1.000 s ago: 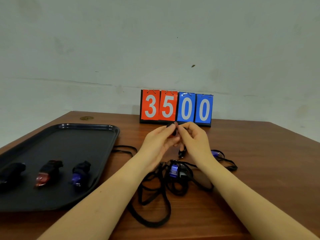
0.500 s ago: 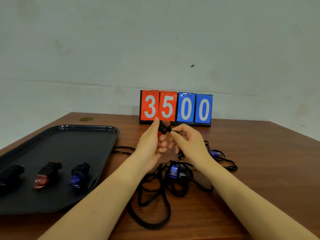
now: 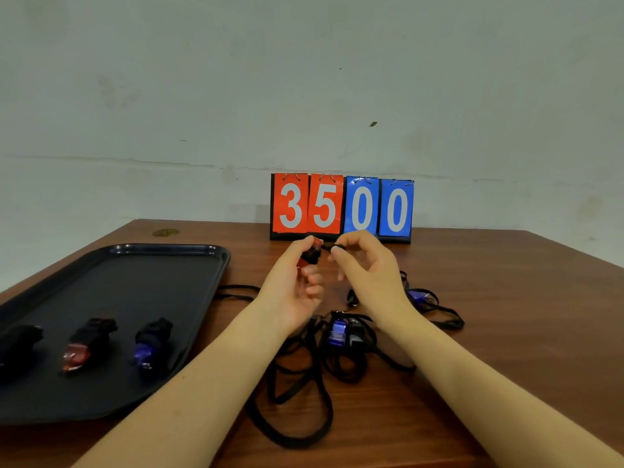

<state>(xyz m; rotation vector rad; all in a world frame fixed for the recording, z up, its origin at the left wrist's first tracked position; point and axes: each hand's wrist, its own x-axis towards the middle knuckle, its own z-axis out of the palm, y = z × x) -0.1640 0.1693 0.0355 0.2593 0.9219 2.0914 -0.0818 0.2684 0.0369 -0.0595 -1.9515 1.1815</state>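
brown wooden table: left hand grips red plastic whistle; right hand pinches its black cord end. likely wrapping step; next, tuck end, move to black tray.

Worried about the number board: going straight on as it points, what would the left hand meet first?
The left hand, holding the red whistle, probably meets the number board; depth unclear.
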